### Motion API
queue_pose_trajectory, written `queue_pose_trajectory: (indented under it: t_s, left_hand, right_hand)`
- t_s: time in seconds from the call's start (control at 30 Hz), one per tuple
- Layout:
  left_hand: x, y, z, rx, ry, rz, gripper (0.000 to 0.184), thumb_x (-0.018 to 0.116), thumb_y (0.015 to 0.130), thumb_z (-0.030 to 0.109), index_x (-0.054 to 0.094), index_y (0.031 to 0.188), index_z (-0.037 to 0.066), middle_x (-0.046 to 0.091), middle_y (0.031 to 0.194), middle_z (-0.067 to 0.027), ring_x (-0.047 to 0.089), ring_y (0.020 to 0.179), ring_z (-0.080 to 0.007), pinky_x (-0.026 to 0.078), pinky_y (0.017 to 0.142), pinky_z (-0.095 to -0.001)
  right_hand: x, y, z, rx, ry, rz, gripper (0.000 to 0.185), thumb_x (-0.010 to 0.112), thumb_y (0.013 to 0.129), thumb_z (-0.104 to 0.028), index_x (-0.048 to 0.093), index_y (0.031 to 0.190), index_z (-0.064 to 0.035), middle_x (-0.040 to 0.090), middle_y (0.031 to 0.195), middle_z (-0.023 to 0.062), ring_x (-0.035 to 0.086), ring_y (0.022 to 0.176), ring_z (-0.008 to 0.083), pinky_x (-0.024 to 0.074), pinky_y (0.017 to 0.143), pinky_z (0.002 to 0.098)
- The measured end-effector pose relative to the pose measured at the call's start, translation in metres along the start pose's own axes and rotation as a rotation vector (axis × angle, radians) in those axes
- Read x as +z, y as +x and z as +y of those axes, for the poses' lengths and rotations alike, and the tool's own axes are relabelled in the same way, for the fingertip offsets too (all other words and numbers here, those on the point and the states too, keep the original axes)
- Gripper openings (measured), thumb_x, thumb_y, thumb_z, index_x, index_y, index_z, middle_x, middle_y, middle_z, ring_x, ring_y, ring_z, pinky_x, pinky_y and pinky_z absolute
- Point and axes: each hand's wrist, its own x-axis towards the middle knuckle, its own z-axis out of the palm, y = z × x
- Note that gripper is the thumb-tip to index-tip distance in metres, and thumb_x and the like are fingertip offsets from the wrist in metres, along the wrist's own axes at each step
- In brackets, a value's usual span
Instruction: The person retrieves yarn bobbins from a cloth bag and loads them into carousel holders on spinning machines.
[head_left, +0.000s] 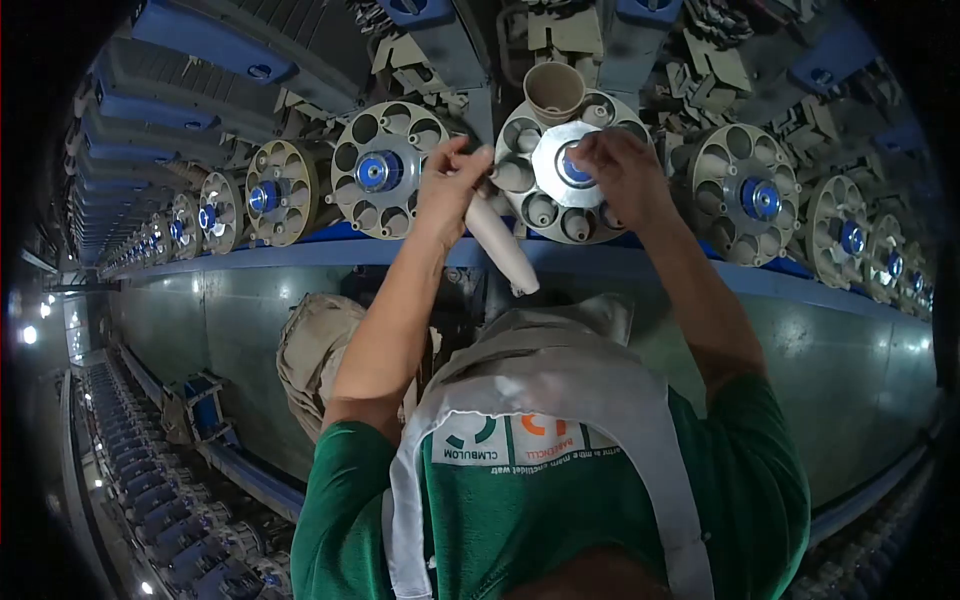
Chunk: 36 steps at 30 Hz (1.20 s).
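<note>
My left hand [450, 188] is raised in front of the machine row, its fingers bent round the upper end of a pale, long yarn bobbin [501, 245] that hangs slanting down to the right. Over the hub of the nearest round magazine [521, 128] is my right hand [618, 172], thumb and fingertips pinched together near its blue centre [576, 166]. What those fingertips hold, if anything, is too small to tell. Small bobbins [541, 210] sit in the magazine's round slots. A brown paper cone [554, 92] rests at the magazine's top.
More round magazines stand in line to the left [377, 172] and right [745, 195]. A blue rail [330, 254] runs below them. A beige cloth bag [318, 345] hangs by my left forearm. Another machine row [170, 510] lies at the lower left.
</note>
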Motion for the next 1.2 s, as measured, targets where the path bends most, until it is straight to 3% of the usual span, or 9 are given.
queue_pose_trajectory:
  t_s: [0.07, 0.13, 0.17, 0.33, 0.4, 0.6, 0.73, 0.97, 1.2]
  left_hand:
    - [-0.002, 0.003, 0.026, -0.079, -0.100, -0.029, 0.032, 0.065, 0.080, 0.005, 0.049, 0.109, 0.002, 0.052, 0.084, -0.0053, 0.051, 0.059, -0.0144, 0.044, 0.050, -0.0279]
    - [0.003, 0.010, 0.034, -0.096, -0.153, -0.035, 0.028, 0.060, 0.081, 0.002, 0.050, 0.107, 0.001, 0.051, 0.086, -0.0067, 0.051, 0.060, -0.0156, 0.044, 0.050, -0.0284]
    - [0.005, 0.011, 0.039, -0.112, -0.208, -0.046, 0.024, 0.055, 0.083, -0.001, 0.050, 0.106, 0.001, 0.051, 0.088, -0.0081, 0.051, 0.061, -0.0167, 0.044, 0.051, -0.0290]
    - [-0.038, 0.048, 0.047, -0.102, -0.426, 0.070, 0.031, 0.036, 0.079, -0.011, 0.047, 0.106, 0.000, 0.047, 0.083, -0.0086, 0.043, 0.061, -0.0163, 0.043, 0.051, -0.0282]
    - [-0.062, 0.070, 0.042, -0.077, -0.494, 0.177, 0.030, 0.036, 0.079, -0.010, 0.046, 0.105, 0.000, 0.046, 0.082, -0.0086, 0.042, 0.060, -0.0162, 0.043, 0.051, -0.0279]
    - [-0.061, 0.069, 0.041, -0.139, -0.803, 0.414, 0.014, 0.035, 0.085, -0.004, 0.041, 0.097, -0.001, 0.045, 0.084, -0.0103, 0.045, 0.062, -0.0190, 0.050, 0.054, -0.0320]
    - [-0.006, 0.064, 0.036, 0.399, -0.499, 0.500, 0.012, 0.035, 0.092, 0.005, 0.038, 0.102, 0.000, 0.048, 0.097, -0.0160, 0.060, 0.078, -0.0300, 0.056, 0.064, -0.0367]
    - [0.044, 0.065, 0.022, 0.822, -0.020, 0.154, 0.023, 0.034, 0.098, 0.013, 0.039, 0.116, 0.000, 0.057, 0.088, -0.0164, 0.064, 0.077, -0.0247, 0.056, 0.071, -0.0330]
    - [0.041, 0.059, 0.020, 0.910, 0.120, 0.166, 0.025, 0.039, 0.097, 0.016, 0.041, 0.114, -0.001, 0.059, 0.089, -0.0158, 0.064, 0.079, -0.0235, 0.053, 0.074, -0.0325]
  right_hand:
    - [-0.007, 0.004, 0.007, 0.113, 0.429, -0.049, 0.017, 0.053, 0.090, -0.017, 0.057, 0.085, -0.0021, 0.055, 0.081, 0.0032, 0.053, 0.078, 0.0107, 0.0440, 0.072, 0.0268]
    - [0.020, 0.004, -0.007, -0.015, -0.426, -0.243, 0.017, 0.054, 0.091, -0.019, 0.054, 0.097, -0.0032, 0.050, 0.078, 0.0026, 0.048, 0.072, 0.0085, 0.0415, 0.064, 0.0236]
    - [0.044, 0.000, 0.012, 0.277, -0.220, -0.244, 0.024, 0.054, 0.092, -0.024, 0.051, 0.102, -0.0021, 0.052, 0.081, 0.0034, 0.050, 0.073, 0.0097, 0.0418, 0.064, 0.0250]
    - [0.063, -0.033, 0.038, 0.359, -0.466, -0.386, 0.035, 0.058, 0.087, -0.033, 0.054, 0.094, 0.0015, 0.057, 0.066, 0.0133, 0.059, 0.063, 0.0236, 0.0453, 0.056, 0.0362]
    - [0.042, -0.043, 0.019, -0.285, -0.826, -0.321, 0.034, 0.055, 0.089, -0.032, 0.054, 0.085, 0.0022, 0.058, 0.061, 0.0144, 0.059, 0.057, 0.0266, 0.0439, 0.052, 0.0387]
    - [-0.034, -0.048, 0.010, 0.314, -0.280, 0.216, 0.027, 0.049, 0.093, -0.030, 0.057, 0.084, -0.0053, 0.043, 0.056, 0.0004, 0.041, 0.050, 0.0110, 0.0346, 0.046, 0.0294]
    - [0.000, -0.033, -0.013, 0.329, -0.135, 0.326, 0.025, 0.047, 0.093, -0.025, 0.047, 0.074, -0.0081, 0.039, 0.060, -0.0033, 0.036, 0.053, 0.0066, 0.0299, 0.048, 0.0234]
    - [0.110, -0.022, -0.069, 0.036, -0.032, -0.383, 0.024, 0.040, 0.096, -0.020, 0.046, 0.078, -0.0054, 0.039, 0.064, -0.0013, 0.035, 0.057, 0.0073, 0.0322, 0.052, 0.0229]
    - [0.032, -0.008, -0.091, -0.029, 0.396, -0.259, 0.019, 0.041, 0.096, -0.014, 0.049, 0.087, 0.0000, 0.045, 0.065, 0.0008, 0.042, 0.059, 0.0073, 0.0341, 0.051, 0.0225]
